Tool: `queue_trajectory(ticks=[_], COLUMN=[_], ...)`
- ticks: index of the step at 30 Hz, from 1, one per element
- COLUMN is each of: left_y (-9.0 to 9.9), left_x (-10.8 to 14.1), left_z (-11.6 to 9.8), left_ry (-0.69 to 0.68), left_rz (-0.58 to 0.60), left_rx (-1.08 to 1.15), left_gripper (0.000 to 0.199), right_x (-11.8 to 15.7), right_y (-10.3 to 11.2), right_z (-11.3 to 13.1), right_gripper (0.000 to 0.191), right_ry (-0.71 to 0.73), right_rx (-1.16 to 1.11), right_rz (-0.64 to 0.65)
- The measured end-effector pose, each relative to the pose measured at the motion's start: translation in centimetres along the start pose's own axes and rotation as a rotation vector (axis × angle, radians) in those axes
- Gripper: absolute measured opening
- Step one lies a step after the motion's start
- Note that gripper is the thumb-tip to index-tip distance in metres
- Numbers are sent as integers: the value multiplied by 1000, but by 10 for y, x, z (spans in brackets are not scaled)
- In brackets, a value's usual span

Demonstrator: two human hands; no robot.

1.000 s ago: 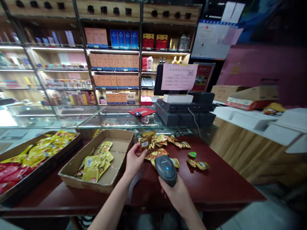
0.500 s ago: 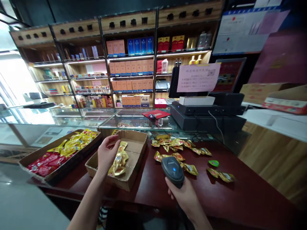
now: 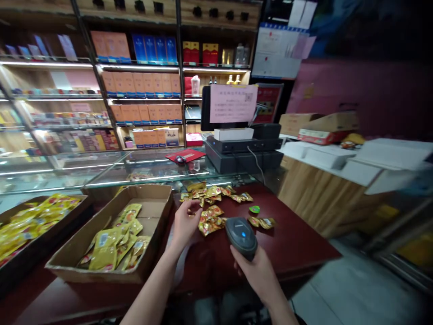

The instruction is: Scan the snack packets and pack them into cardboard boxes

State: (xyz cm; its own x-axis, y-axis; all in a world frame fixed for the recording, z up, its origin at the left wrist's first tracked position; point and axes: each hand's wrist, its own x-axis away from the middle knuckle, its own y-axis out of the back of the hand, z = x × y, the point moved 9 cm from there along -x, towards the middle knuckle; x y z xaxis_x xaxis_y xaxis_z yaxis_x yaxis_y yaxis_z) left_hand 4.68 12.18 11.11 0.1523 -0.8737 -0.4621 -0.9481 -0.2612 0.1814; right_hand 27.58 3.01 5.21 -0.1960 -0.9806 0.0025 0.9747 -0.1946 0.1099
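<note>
In my right hand (image 3: 259, 273) is a dark barcode scanner (image 3: 241, 237) with a blue light, held above the dark red table (image 3: 291, 253). My left hand (image 3: 186, 223) hovers over the table beside a cluster of gold snack packets (image 3: 209, 220), its fingers curved and apart with nothing visible between them. More gold packets (image 3: 213, 194) lie behind that cluster. One gold packet (image 3: 262, 222) and a small green packet (image 3: 254, 209) lie to the right. Left of my hand stands an open cardboard box (image 3: 158, 198) holding several yellow-gold packets (image 3: 108, 246).
A second box with yellow packets (image 3: 40, 216) is at the far left. Behind the table runs a glass display counter (image 3: 111, 174), bearing a red mat with a mouse (image 3: 181, 159) and a cash register with a monitor (image 3: 243, 149). Stocked shelves (image 3: 145, 85) line the wall.
My left hand has moved right, from over the cardboard box to the packets on the table. The view has turned right. My right hand still holds the scanner.
</note>
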Motion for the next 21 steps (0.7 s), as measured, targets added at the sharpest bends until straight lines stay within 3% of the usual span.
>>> queue_trajectory(ticks=[3,5,9,12,16,19,21], left_y=[-42,-59,-68,-64,-49,-36,-42], left_x=[5,15,39,45,30,20,22], left_z=[17,27,46,55,62,80,95], left_ry=[-47,-103,-180,-180,-61,204,406], left_rz=[132,214,347,376,247,103,100], left_rx=[-117,-248,-500,-556,-358,35,353], left_gripper=[20,23,37,27,20,24,37], right_x=[3,6,5,1,-2,-2,-1], right_y=[22,33,38,30,13,0,-9], right_z=[-2,-2,-6,-7,-7,-9,-9], right_gripper=[37,35,34,34,33,32,31], right_ry=[7,12,-15,-34,-45,-43,-36], right_rx=[11,33,75,92,100,89,80], right_rz=[-87,-138,-140,-87,-36,-10,18])
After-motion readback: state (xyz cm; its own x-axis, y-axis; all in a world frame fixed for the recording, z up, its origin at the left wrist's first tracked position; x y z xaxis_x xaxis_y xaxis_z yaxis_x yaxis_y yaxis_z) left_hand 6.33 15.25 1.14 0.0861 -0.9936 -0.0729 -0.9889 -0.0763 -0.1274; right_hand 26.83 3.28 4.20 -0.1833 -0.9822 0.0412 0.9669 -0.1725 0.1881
